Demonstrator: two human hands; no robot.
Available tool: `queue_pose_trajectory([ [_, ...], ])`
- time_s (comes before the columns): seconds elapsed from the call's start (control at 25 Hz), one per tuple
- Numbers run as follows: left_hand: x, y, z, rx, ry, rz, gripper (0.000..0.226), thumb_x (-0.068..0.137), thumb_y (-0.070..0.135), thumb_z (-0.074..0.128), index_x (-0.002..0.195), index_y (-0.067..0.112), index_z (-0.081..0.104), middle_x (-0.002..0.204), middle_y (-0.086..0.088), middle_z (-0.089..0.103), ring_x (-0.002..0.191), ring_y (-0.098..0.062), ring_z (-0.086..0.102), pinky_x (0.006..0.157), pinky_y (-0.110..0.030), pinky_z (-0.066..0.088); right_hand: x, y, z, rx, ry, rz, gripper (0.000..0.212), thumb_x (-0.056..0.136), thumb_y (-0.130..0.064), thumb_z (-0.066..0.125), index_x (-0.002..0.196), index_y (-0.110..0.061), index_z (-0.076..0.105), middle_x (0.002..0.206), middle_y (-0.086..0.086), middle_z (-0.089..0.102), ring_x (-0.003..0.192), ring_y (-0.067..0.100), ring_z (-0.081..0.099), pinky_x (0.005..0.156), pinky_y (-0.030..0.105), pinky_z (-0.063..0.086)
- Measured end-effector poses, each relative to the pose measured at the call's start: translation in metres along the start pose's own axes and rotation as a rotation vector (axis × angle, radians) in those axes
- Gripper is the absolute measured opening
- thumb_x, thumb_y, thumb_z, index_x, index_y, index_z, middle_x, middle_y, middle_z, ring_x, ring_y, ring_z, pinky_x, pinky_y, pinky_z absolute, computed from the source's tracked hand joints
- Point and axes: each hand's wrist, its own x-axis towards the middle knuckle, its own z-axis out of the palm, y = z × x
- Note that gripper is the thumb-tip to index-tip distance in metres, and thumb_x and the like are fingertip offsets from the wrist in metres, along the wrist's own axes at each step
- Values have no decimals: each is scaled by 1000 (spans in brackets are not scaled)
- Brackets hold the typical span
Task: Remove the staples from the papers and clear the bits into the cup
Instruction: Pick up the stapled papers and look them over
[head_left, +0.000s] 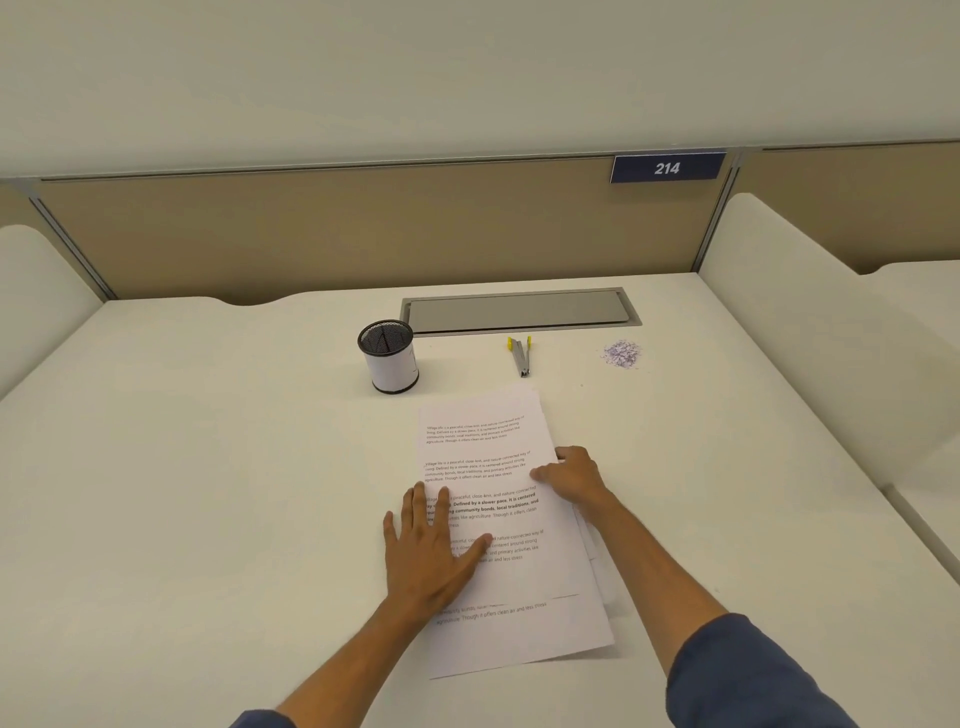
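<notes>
A stack of printed papers lies in the middle of the white desk, its sheets slightly offset. My left hand lies flat on the stack's left edge with straight fingers. At the stack's right edge my right hand has its thumb on top of the sheets, and its fingers curl at the edge. A black mesh cup with a white band stands behind the papers to the left. A grey staple remover with yellow tips lies behind the papers. A small pile of paper bits sits to the right of it.
A grey cable hatch is set into the desk behind the cup and tool. A beige partition with a sign reading 214 closes the back. White side dividers flank the desk.
</notes>
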Motion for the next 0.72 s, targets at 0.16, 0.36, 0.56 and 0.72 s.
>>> queue_pose_trajectory([
  [0.16,6,-4,-8,-39,41,-11,115,63,92,0,156,24,8,164,-5,5,151,-20,-1,121,-45,-2,-3,4,-7,175,-137,-161,36,84,-7,68,118,-14,64,108,7,72,93,25,70,89,44,56],
  [0.36,35,-6,-46,-619,155,-79,104,81,67,62,155,13,13,159,-7,25,146,-22,24,119,-41,19,-12,-10,-26,419,-197,-226,37,85,-3,67,119,-16,61,103,8,73,87,28,72,77,39,59],
  [0.56,65,-4,-101,-1406,-177,-161,47,89,24,68,131,6,56,122,-15,67,104,-30,69,92,-45,54,-20,-39,-42,541,-198,-299,34,86,-5,68,117,-16,64,103,6,74,89,26,72,78,37,59],
  [0.72,74,4,-137,-1426,-118,-46,28,93,14,62,120,6,64,113,-12,72,98,-31,71,80,-43,60,-29,-63,-45,503,-146,-435,31,88,-8,65,118,-16,64,104,5,74,89,26,73,75,37,60],
])
